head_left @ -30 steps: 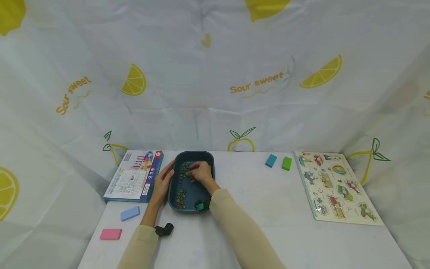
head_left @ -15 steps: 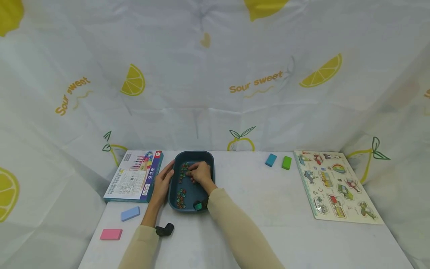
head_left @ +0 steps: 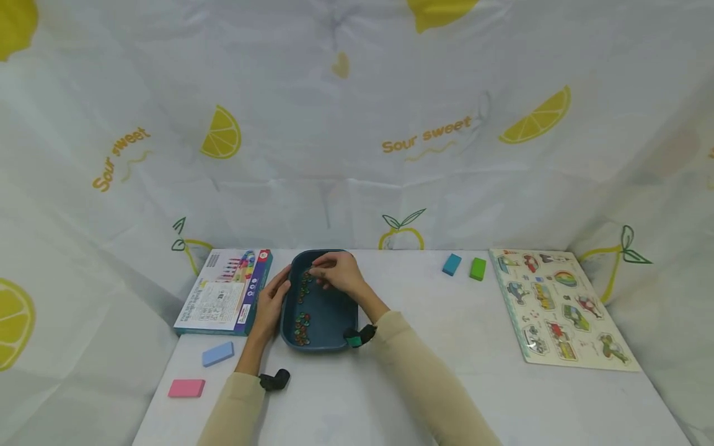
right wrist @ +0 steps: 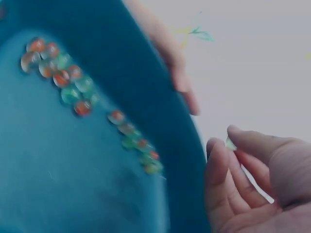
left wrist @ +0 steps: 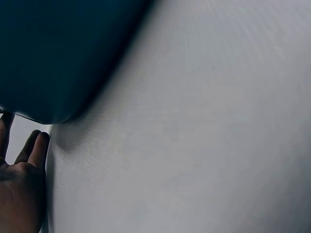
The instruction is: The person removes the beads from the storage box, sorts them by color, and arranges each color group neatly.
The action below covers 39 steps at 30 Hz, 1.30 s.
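A dark teal tray [head_left: 329, 310] holds several glass marbles [head_left: 302, 328], orange and green, gathered in two groups along its left wall. My left hand [head_left: 270, 303] rests against the outside of that wall, fingers extended along it; the left wrist view shows extended fingers [left wrist: 36, 148] at the tray's corner. Over the far end of the tray, my right hand [head_left: 340, 272] has thumb and fingertips drawn together. The right wrist view shows a small greenish marble [right wrist: 230, 143] pinched between them, mostly covered by the fingers.
A printed box [head_left: 220, 291] lies left of the tray, with a light blue block [head_left: 217, 354] and a pink block [head_left: 186, 388] nearer the front. Toward the back right are a blue block [head_left: 452, 264], a green block [head_left: 477, 269] and a picture puzzle board [head_left: 563, 310].
My right hand has risen from the marbles inside the tray toward its far end, its wrist shifting right, with a marble in the fingertips. The left hand stays at the tray's wall.
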Tool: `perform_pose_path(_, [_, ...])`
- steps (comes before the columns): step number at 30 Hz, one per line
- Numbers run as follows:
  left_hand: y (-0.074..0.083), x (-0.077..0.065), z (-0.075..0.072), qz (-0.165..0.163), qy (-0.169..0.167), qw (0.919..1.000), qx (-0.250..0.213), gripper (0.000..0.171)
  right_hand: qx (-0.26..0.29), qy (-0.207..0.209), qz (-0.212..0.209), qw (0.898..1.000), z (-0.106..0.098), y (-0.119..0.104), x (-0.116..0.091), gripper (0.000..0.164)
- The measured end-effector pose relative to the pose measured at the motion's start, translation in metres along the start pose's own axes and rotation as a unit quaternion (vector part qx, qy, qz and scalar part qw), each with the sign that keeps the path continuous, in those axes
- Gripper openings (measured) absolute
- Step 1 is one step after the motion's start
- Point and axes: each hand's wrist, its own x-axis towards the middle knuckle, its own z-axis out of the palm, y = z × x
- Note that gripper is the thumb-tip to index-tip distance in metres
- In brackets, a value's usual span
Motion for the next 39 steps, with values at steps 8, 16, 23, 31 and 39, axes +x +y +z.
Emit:
perform_pose_path(8, [-0.002, 0.003, 0.000, 0.003, 0.001, 1.0000, 0.006, 0.048, -0.020, -0.013, -0.054, 0.998, -0.061, 0.007, -0.028, 0.030])
perform_pose_path(16, [0.001, 0.003, 0.002, 0.007, -0.001, 1.0000, 0.004, 0.048, -0.099, 0.018, 0.000, 0.995, -0.104, 0.057, -0.052, 0.022])
perform_pose_path(23, [0.002, 0.003, 0.000, -0.003, 0.002, 1.0000, 0.008, 0.049, -0.147, 0.010, 0.014, 0.989, -0.102, 0.091, -0.053, 0.015])
perform_pose_path(31, [0.002, 0.001, -0.001, -0.008, 0.007, 0.9999, 0.007, 0.048, -0.185, 0.004, -0.024, 0.982, -0.094, 0.096, -0.046, 0.014])
perform_pose_path(39, [0.002, 0.000, 0.001, -0.010, 0.006, 0.9999, 0.006, 0.049, -0.192, 0.001, -0.030, 0.981, -0.095, 0.097, -0.044, 0.017])
